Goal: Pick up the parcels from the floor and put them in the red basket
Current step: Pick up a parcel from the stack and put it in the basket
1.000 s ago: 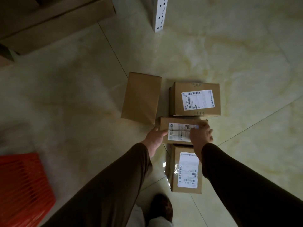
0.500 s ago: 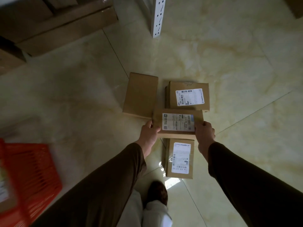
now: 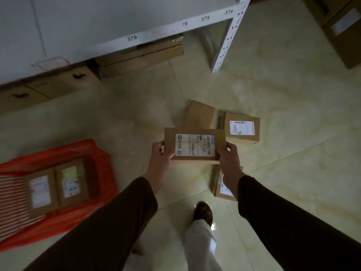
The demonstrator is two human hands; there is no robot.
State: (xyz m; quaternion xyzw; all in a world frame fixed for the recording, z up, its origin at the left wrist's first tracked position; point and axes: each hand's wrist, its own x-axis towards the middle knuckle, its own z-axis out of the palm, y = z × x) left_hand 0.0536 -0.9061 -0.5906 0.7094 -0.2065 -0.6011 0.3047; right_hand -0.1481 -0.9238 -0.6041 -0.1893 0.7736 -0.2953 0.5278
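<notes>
I hold a flat brown parcel (image 3: 195,146) with a white label up in the air, my left hand (image 3: 159,159) on its left end and my right hand (image 3: 229,159) on its right end. Three more parcels lie on the floor behind and below it: a plain one (image 3: 199,115), a labelled one (image 3: 242,128), and one (image 3: 219,187) partly hidden by my right forearm. The red basket (image 3: 93,151) sits on the floor to the left and holds two labelled parcels (image 3: 56,187).
A white metal shelf (image 3: 136,37) with handwritten numbers runs along the back, its perforated post (image 3: 227,40) standing on the tiles. Cardboard boxes (image 3: 140,57) are stowed under it, and another box (image 3: 343,30) stands at the far right. My shoe (image 3: 203,212) is below the parcel.
The labelled parcel has left the floor and risen between both hands. The view has swung left and up, bringing the whole red basket and the shelf into sight.
</notes>
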